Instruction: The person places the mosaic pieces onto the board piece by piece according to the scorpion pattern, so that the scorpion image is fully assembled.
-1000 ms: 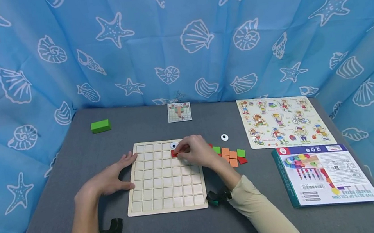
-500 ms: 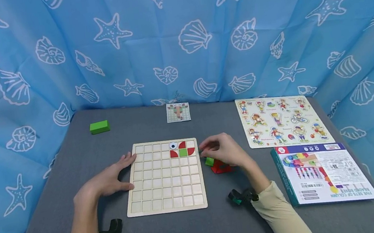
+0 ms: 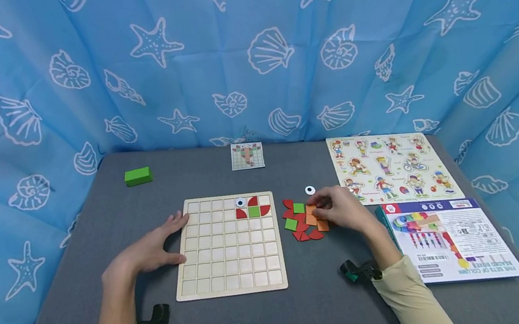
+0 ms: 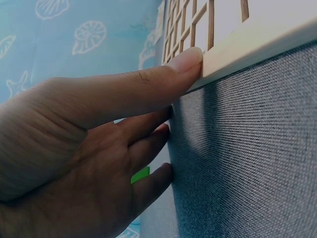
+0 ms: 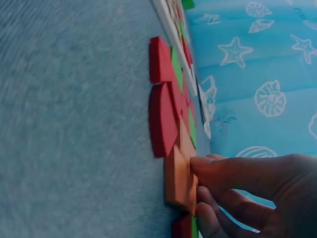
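Observation:
The wooden grid board (image 3: pixel 226 267) lies flat on the grey table. Its upper right cells hold an eye tile (image 3: pixel 241 203), red curved tiles (image 3: pixel 241 214) and a green square tile (image 3: pixel 254 212). Spread along the board's left edge, my left hand (image 3: pixel 150 248) rests with its thumb (image 4: pixel 185 62) touching the rim. To the right, my right hand (image 3: pixel 341 208) is over a loose pile, with thumb and fingers pinching an orange square tile (image 5: pixel 179 176). Red tiles (image 5: pixel 162 121) and a green tile (image 3: pixel 290 224) lie beside it. The palm hides part of the pile.
A small pattern card (image 3: pixel 246 156) lies behind the board. Another eye tile (image 3: pixel 310 190) sits above the pile. A green block (image 3: pixel 138 176) stands back left. At right are a picture puzzle board (image 3: pixel 373 169) and a boxed set (image 3: pixel 469 260).
My right hand has left the board's upper right cells, uncovering the tiles there, and moved right to the orange tiles. The left hand has kept its place.

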Motion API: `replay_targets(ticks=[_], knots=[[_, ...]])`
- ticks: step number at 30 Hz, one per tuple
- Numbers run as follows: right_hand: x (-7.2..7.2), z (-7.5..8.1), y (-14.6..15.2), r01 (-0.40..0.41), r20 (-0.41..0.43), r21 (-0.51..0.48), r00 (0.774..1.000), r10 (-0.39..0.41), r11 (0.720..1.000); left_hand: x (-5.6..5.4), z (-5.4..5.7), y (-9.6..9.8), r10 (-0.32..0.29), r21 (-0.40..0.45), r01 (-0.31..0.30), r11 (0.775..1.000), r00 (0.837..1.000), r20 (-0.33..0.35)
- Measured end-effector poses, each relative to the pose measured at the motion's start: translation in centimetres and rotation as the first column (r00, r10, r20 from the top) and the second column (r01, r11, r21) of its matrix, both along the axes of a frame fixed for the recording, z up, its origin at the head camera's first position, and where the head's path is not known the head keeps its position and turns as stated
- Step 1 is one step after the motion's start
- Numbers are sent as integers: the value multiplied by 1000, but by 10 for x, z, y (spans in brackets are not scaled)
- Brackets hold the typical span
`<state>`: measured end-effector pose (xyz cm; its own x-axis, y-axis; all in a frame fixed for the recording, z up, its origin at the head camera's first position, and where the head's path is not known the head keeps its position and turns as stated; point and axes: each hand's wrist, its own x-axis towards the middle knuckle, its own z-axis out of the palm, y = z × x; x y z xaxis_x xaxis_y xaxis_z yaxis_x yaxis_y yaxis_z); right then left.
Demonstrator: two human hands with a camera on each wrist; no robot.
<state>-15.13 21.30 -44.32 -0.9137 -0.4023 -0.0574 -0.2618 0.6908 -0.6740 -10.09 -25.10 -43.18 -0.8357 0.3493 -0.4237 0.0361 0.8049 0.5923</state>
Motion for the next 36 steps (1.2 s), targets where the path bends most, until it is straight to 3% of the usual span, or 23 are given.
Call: replay_targets(ticks=[14,24,36], knots=[[-5,-1,1,-57,-4,12,998,57,998,-1,-1,0,4,-6,-4,1000,1000,11],[2,4,-3,-14,-26,-102,1000,11,995,0,1,1,-1,-14,1,1000,1000,13],[6,14,-44,-18,2,-210,1000,19,978,0,1,0,-3,1,3,1000,1000,4]])
